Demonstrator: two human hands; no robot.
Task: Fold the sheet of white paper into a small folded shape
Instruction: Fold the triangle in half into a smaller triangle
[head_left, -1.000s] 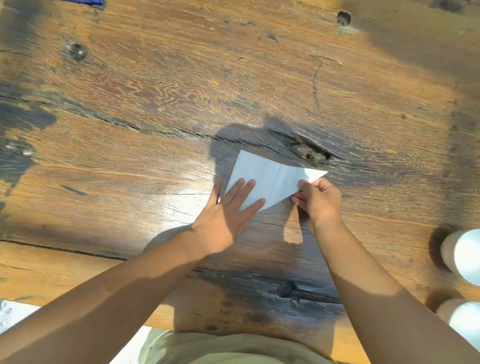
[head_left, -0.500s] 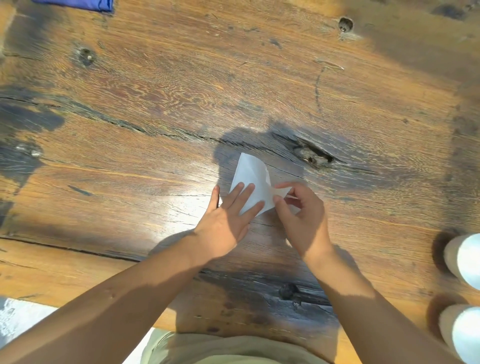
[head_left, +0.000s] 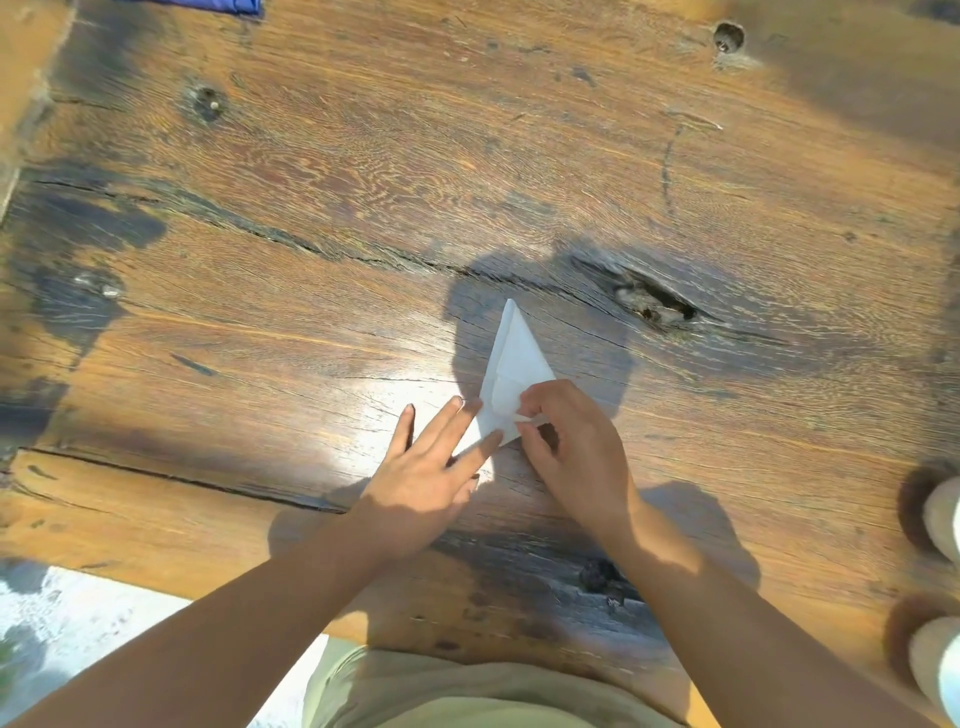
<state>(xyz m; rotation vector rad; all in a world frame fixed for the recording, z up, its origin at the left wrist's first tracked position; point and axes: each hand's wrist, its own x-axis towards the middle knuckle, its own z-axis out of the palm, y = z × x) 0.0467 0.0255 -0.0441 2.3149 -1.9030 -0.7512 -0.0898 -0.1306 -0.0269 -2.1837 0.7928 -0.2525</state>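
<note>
The white paper (head_left: 514, 364) lies on the wooden table (head_left: 467, 156) as a narrow folded triangle, its tip pointing away from me. My left hand (head_left: 431, 467) rests flat with spread fingers on the paper's near left corner, pressing it down. My right hand (head_left: 571, 447) pinches the folded-over right flap at the paper's near edge between thumb and fingertips. The near part of the paper is hidden under both hands.
Two white cylindrical objects (head_left: 943, 514) stand at the right edge of the table. A blue cloth (head_left: 218, 5) shows at the top edge. A dark knot hole (head_left: 654, 306) lies right of the paper. The table's near edge (head_left: 208, 577) runs below my forearms.
My right hand has folded the paper's right corner over to the left, turning the wide triangle into a narrow one. My left hand has stayed pressing the left side.
</note>
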